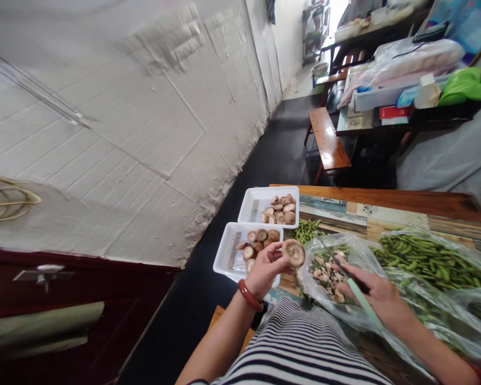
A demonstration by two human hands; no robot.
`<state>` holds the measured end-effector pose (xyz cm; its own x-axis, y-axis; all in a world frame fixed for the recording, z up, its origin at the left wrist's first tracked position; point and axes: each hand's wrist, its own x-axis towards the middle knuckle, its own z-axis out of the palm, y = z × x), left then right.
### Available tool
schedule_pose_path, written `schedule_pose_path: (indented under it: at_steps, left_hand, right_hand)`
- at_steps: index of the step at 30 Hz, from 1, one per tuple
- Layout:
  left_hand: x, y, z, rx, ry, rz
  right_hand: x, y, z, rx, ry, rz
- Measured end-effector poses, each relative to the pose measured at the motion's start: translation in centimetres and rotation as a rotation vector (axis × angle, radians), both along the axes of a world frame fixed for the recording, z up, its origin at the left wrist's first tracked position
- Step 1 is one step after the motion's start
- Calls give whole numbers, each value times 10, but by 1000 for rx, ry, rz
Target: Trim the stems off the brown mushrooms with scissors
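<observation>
Pinched between the thumb and fingers of my left hand (264,270) is a shiitake mushroom (294,253), its pale underside facing up. My right hand (380,299) is closed around a knife (363,300) with a mint-green handle. Its dark blade reaches over a clear plastic bag (310,254) and is only partly visible. Cut mushroom stems (324,272) lie in that bag, below the knife. Next to my left wrist, a white tray (221,251) contains brown mushrooms (261,235). A second white tray (246,206) behind it also holds mushrooms.
Green bean pods (428,259) fill a plastic bag at the right, and a smaller pod pile (305,231) lies beside the trays. Beyond the wood-patterned table (396,214) stand a wooden bench (329,140) and a cluttered table. A white wall (164,133) runs along the left.
</observation>
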<state>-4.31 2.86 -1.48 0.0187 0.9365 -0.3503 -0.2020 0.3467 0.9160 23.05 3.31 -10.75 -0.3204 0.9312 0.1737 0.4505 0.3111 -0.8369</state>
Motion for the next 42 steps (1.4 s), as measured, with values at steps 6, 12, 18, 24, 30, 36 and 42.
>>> schedule_pose_path:
  at_steps: [6, 12, 18, 24, 30, 36, 42]
  left_hand:
    - [-3, -5, 1, -65, -133, -63]
    - [-1, -10, 3, -66, -212, -123]
    - [1, -14, 6, 12, -135, -137]
    - [6, -23, 6, 53, -76, -3]
    - [10, -28, 9, 104, -9, 66]
    - [19, -29, 10, 135, 61, 160]
    - [16, -29, 10, 136, 4, 133]
  right_hand:
    - [18, 2, 4, 56, -34, -45]
    - [35, 3, 23, 426, -346, 100]
    - [30, 1, 41, 579, -499, 150]
    - [18, 0, 42, 622, -564, 157]
    - [10, -1, 40, 625, -596, 163]
    - [5, 3, 40, 627, -580, 142]
    - [-2, 4, 29, 610, -409, 83]
